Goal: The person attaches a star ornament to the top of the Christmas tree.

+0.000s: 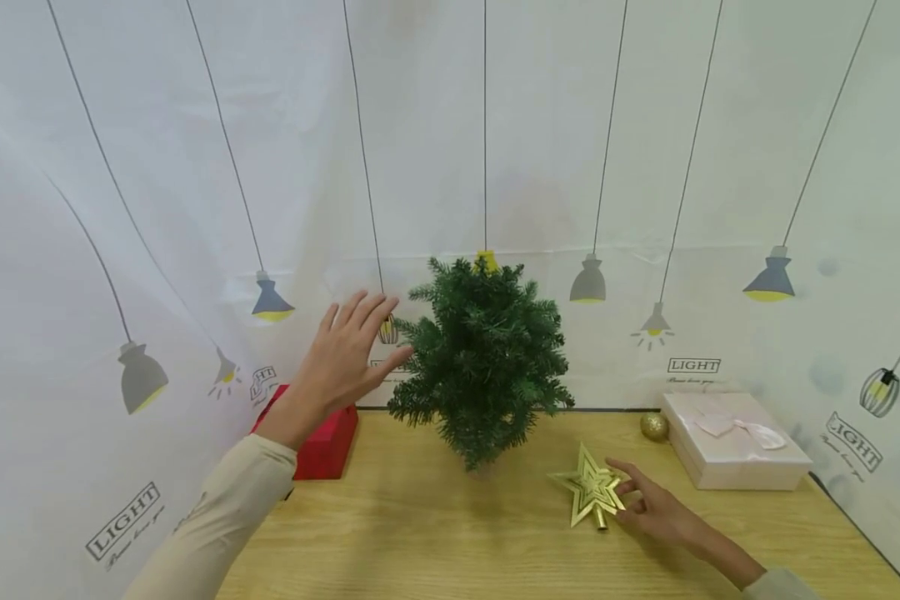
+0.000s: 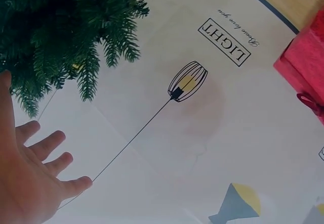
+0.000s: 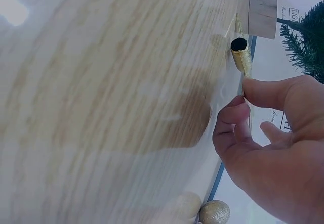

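A small green artificial Christmas tree [image 1: 487, 358] stands mid-table; the right wrist view shows its pale block base [image 3: 262, 16]. My left hand [image 1: 352, 346] is raised beside the tree's left side, its fingers spread and holding nothing. In the left wrist view, the left hand [image 2: 33, 176] is near the branches [image 2: 76, 32]. A gold star tree topper [image 1: 592, 487] is at the right front of the tree. My right hand [image 1: 656, 508] pinches one point of the star between thumb and fingers. The topper's hollow tube [image 3: 241, 52] faces the right wrist camera.
A red box [image 1: 330, 442] sits at the left, partly behind my left forearm. To the right are a gold glitter ball [image 1: 654, 427] and a pale pink gift box [image 1: 735, 442] with a bow. A white backdrop printed with lamps [image 1: 420, 125] encloses the wooden table [image 1: 420, 542].
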Available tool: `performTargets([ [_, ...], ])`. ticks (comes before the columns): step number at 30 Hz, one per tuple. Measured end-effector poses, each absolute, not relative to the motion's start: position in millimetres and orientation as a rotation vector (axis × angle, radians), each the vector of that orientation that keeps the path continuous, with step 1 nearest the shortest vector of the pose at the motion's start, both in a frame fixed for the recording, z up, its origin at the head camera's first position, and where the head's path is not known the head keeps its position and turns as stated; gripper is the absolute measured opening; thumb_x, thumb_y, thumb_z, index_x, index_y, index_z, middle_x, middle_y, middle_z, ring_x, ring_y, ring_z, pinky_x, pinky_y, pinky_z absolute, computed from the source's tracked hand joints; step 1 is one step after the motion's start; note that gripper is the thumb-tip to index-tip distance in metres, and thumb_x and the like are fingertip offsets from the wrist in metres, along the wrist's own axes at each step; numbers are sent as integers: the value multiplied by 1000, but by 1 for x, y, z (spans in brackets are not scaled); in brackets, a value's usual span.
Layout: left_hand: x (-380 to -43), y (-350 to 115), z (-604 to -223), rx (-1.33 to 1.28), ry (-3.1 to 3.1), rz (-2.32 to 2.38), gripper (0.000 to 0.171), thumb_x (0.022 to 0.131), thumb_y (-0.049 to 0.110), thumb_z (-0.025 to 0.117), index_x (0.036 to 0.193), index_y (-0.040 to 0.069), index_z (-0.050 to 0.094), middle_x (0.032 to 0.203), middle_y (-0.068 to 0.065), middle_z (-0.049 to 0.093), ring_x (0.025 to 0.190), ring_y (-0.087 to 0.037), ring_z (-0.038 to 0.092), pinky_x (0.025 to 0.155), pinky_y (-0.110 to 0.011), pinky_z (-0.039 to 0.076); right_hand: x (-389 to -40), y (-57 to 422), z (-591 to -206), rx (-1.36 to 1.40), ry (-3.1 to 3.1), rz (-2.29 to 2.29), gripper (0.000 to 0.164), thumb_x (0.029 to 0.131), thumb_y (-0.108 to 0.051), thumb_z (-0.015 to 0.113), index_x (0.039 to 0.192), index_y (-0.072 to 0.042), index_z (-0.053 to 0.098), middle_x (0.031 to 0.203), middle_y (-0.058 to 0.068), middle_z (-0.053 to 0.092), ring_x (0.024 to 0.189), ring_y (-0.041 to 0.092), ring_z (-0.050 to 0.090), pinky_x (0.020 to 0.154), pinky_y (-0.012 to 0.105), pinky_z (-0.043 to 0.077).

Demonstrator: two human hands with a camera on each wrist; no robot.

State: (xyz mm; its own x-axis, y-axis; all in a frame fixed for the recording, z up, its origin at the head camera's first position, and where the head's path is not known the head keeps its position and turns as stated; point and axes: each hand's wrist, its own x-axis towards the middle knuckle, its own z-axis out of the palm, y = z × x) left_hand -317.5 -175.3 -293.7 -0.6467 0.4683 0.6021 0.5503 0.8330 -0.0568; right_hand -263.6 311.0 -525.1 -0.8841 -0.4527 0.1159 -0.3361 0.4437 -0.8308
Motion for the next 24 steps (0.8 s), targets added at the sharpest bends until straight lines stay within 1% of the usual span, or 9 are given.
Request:
performTargets([
  [3, -319, -173, -289, -754, -2368, -186, 79, 100, 58, 57, 162, 12, 37, 161, -12, 44, 154, -36, 28, 123, -62, 18, -263, 312, -525, -715, 2579, -1421, 81, 94, 5, 70, 156, 10, 18, 122, 41, 54, 94, 35, 70, 74, 32, 59],
  [5, -320, -171, -286, -762, -2360, -200, 79, 101, 59, 57, 161, 12, 38, 160, -12, 44, 153, -36, 29, 123, -62, 18, -263, 312, -526, -742, 2595, -1424, 83, 94, 5, 71, 158, 6, 18, 120, 39, 57, 99, 36, 69, 77, 32, 59],
  [6, -320, -170, -284, -765, -2359, -206, 79, 101, 58, 57, 162, 12, 38, 160, -13, 44, 153, -36, 29, 123, -61, 19, -263, 312, -527, -768, 2597, -1435, 83, 93, 6, 70, 159, 6, 19, 116, 37, 59, 97, 32, 68, 76, 31, 58],
  [9, -321, -166, -280, -773, -2356, -215, 77, 102, 57, 57, 162, 12, 37, 160, -13, 44, 153, -37, 30, 124, -60, 19, -265, 311, -529, -857, 2582, -1489, 86, 92, 9, 69, 163, -6, 25, 105, 25, 61, 87, 15, 61, 71, 25, 52],
  [12, -323, -163, -276, -784, -2346, -221, 74, 104, 54, 55, 162, 12, 37, 160, -13, 44, 152, -36, 31, 124, -59, 21, -266, 311, -530, -920, 2572, -1541, 87, 89, 13, 69, 162, -16, 30, 97, 19, 61, 81, 7, 53, 70, 23, 51],
  [13, -324, -162, -274, -792, -2339, -227, 73, 104, 53, 55, 161, 12, 38, 160, -14, 45, 151, -37, 32, 123, -58, 22, -265, 311, -530, -925, 2588, -1544, 85, 89, 13, 70, 160, -16, 33, 98, 19, 63, 82, 6, 56, 71, 23, 53],
  [17, -326, -157, -269, -840, -2299, -271, 66, 105, 47, 57, 159, 12, 42, 156, -14, 49, 148, -38, 39, 121, -58, 27, -264, 312, -529, -896, 2691, -1514, 69, 89, 10, 73, 147, 4, 38, 99, 21, 71, 88, 9, 68, 76, 27, 59],
  [19, -327, -155, -266, -873, -2281, -300, 63, 105, 44, 58, 158, 12, 44, 153, -15, 52, 144, -37, 43, 120, -57, 31, -263, 311, -528, -879, 2731, -1496, 63, 90, 7, 73, 142, 10, 37, 96, 19, 74, 88, 10, 70, 75, 28, 60],
  [24, -329, -147, -260, -936, -2273, -390, 58, 107, 40, 57, 158, 14, 45, 150, -14, 55, 139, -33, 49, 116, -54, 38, -263, 310, -526, -854, 2758, -1505, 57, 95, 4, 71, 140, 9, 37, 94, 15, 75, 86, 14, 72, 73, 28, 60],
])
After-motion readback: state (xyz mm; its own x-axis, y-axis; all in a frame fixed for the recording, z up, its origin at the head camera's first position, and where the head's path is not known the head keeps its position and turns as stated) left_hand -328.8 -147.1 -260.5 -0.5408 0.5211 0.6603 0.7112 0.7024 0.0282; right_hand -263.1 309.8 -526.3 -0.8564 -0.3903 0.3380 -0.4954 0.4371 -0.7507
